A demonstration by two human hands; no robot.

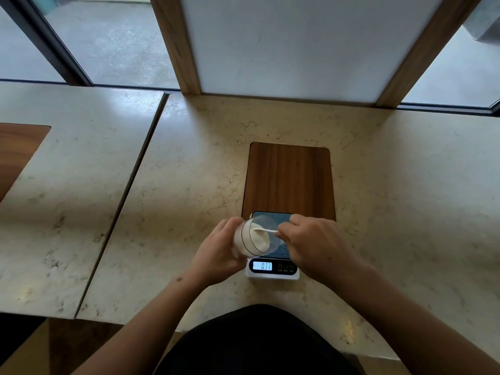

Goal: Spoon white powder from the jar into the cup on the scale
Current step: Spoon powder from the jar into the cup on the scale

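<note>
Both hands meet over the scale, forearms coming in from the near edge. Left hand wraps closed around the jar, tipped on its side with its long axis running left to right and its mouth facing right. Right hand pinches a white spoon, whose handle lies nearly level, bowl pointing left into the white powder inside the jar. The cup is hidden from view. The scale sits on the marble counter, overlapping the near end of a wooden board.
</note>
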